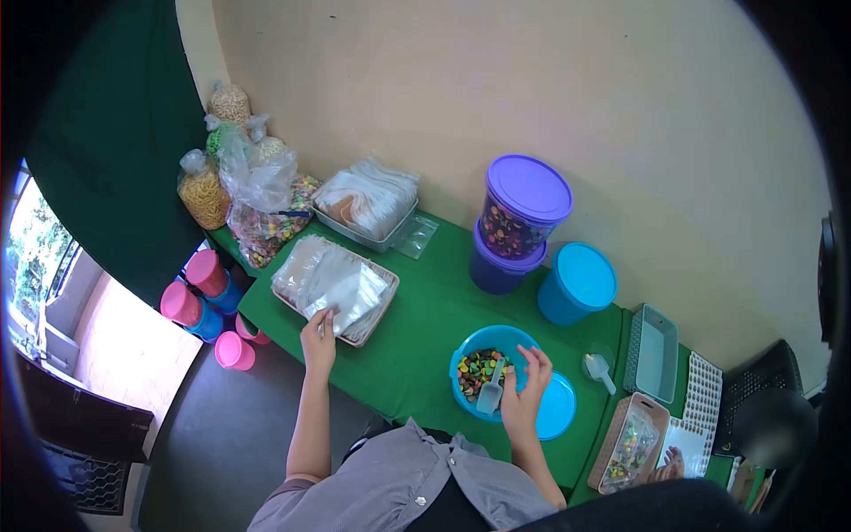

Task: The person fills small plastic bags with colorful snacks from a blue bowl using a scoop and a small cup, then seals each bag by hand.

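Note:
My left hand point(321, 341) has its fingers pinched together at the edge of a clear plastic bag point(341, 297) on the pile in a woven basket point(383, 310). My right hand point(527, 386) is raised with fingers apart over the right side of a blue tub point(470, 341). Inside the tub are colourful small pieces point(479, 368) and a clear scoop point(489, 396). A blue lid point(557, 406) lies flat just right of the tub, partly behind my right hand.
Purple-lidded tubs point(530, 188) and a blue lidded tub point(578, 282) stand near the wall. A tray of bags point(368, 199) and filled bags point(257, 204) sit at back left. At right are baskets point(654, 350) and another person's hand point(671, 465).

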{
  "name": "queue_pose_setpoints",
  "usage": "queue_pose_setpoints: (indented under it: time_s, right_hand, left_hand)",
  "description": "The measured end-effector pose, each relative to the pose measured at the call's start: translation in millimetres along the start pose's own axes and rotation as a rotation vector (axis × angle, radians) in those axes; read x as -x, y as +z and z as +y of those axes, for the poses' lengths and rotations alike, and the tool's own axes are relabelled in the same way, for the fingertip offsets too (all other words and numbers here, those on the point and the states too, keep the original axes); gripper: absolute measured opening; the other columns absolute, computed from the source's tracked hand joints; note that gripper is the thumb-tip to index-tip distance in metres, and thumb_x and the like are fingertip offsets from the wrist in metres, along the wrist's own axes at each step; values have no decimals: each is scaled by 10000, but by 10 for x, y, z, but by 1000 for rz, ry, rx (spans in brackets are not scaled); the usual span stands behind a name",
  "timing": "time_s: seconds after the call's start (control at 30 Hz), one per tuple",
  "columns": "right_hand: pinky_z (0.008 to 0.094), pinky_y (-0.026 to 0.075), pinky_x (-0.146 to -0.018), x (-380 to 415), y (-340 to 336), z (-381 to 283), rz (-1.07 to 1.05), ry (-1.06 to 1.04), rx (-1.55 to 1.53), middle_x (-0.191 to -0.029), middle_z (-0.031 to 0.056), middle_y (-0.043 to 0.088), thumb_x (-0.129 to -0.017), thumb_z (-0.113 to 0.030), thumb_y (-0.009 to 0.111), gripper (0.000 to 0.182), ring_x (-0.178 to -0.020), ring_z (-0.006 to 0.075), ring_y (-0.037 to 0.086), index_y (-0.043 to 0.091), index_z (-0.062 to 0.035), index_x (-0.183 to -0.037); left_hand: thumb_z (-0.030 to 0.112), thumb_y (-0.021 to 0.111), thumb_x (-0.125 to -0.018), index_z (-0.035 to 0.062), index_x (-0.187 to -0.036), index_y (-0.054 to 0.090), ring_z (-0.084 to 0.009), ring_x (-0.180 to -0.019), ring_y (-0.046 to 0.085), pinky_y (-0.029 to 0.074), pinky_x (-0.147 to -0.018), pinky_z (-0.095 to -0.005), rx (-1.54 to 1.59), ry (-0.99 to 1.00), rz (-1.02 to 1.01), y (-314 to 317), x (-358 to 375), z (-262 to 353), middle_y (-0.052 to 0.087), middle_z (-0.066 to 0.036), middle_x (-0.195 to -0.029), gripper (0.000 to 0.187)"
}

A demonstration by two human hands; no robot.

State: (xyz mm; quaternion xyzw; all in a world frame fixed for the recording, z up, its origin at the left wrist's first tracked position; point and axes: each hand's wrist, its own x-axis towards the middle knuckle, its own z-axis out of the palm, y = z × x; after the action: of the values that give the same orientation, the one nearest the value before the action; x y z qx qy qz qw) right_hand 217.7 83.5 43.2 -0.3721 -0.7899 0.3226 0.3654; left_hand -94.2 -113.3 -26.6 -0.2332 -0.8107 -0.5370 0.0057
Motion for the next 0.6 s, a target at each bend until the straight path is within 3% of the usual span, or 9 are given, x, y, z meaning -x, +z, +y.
queue_pose_setpoints:
  time_s: [0.07,0.17,0.2,0.23,0.3,0.4,0.5,0.53,0.6]
  right_hand:
    - [411,343,-1035,-48,-7,-57,-62,4,-108,-1252,155,485,-881,-70,568,345,-1207,323,431,564,-63,-1226]
    - [359,343,-1041,-133,66,-148,-325,107,-488,-1277,135,489,-919,-91,544,324,-1223,238,444,575,-37,-1237]
    - [342,419,-959,-143,98,-184,-340,60,-509,-1249,130,540,-957,-185,576,316,-1155,210,510,586,-31,-1232]
    - [342,419,-959,-114,108,-215,-336,61,-502,-1249,130,540,-957,-185,576,316,-1155,210,510,586,-31,-1232]
    - [334,450,-913,-24,69,-242,-395,230,-801,-1119,99,634,-959,-234,597,283,-1051,182,579,637,-22,-1142]
    - [327,484,-845,142,-78,-177,-226,199,-716,-973,84,687,-945,-210,625,206,-935,171,626,683,-15,-978]
    - [333,488,-832,165,-215,-268,-285,79,-551,-951,96,688,-936,-182,632,187,-919,185,630,682,-5,-909]
    - [335,487,-832,172,-234,-297,-397,-8,-409,-948,100,685,-932,-173,634,184,-918,189,626,678,0,-887]
    - [336,481,-842,243,-217,-241,-363,-60,-388,-957,101,674,-934,-162,626,164,-924,192,617,663,-2,-938]
  left_hand:
    - [187,503,-1007,-49,-1116,640,-157,-1000,633,472,-893,-302,294,4,-59,-57,50,585,698,-125,-1018,293]
    - [155,521,-994,-10,-1115,646,-164,-1007,628,464,-927,-305,515,-43,-483,86,342,1175,691,-83,-1019,240]
    - [131,519,-992,-11,-1129,637,-167,-1025,621,463,-937,-310,592,-33,-665,160,458,1292,683,-84,-1038,230]
    - [131,519,-992,-11,-1129,637,-167,-1025,621,463,-937,-310,599,-33,-669,262,572,1298,683,-84,-1038,230]
    - [117,604,-941,14,-1175,632,-190,-1104,592,450,-981,-342,692,-102,-998,454,783,1274,620,-115,-1205,257]
    - [113,699,-867,42,-1263,591,-209,-1220,525,422,-1027,-365,966,-200,-748,481,983,1613,505,-140,-1365,417]
    - [110,764,-804,43,-1336,530,-215,-1311,441,397,-1054,-386,1236,-107,-951,588,942,1636,347,-156,-1496,584]
    - [110,764,-804,43,-1336,530,-215,-1311,441,397,-1054,-386,1231,-115,-964,613,979,1633,347,-156,-1496,584]
    - [60,758,-796,32,-1349,515,-214,-1240,524,388,-1061,-394,661,112,-816,670,1035,1680,515,-163,-1377,605]
